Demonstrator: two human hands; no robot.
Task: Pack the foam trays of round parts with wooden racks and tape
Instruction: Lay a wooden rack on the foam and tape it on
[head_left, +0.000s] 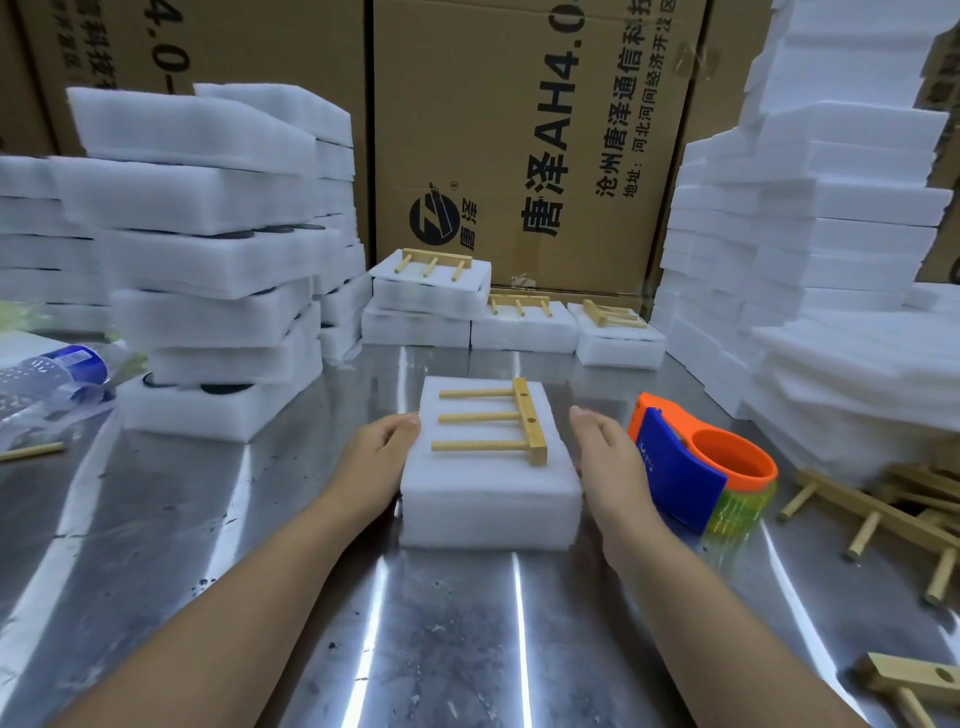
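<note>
One loose rack (909, 680) lies nearest, in front of the foam block (488, 499) and well to its right, on the shiny metal surface (441, 623). Both hands flank the block, apart and gripping nothing. The left hand (382, 452) rests with straight fingers against its left side. The right hand (605, 457) is held flat just beside its right side; whether it touches cannot be told.

On top of the block lies a wooden rack (519, 421), its three pegs pointing left from a crossbar. Just right of the block, behind the right hand, stands an orange and blue tape dispenser (691, 467). Farther right is a heap of wooden racks (872, 514). Well to the block's left lie a single peg (31, 452) and a plastic bottle (57, 374).

Behind the block to the left rises a stack of foam trays (218, 291) with dark round parts (226, 388) showing between layers. Straight behind it sit more foam blocks topped with racks (524, 325). Foam sheets (810, 234) are piled to the right, and printed cardboard boxes (519, 130) stand farthest back.
</note>
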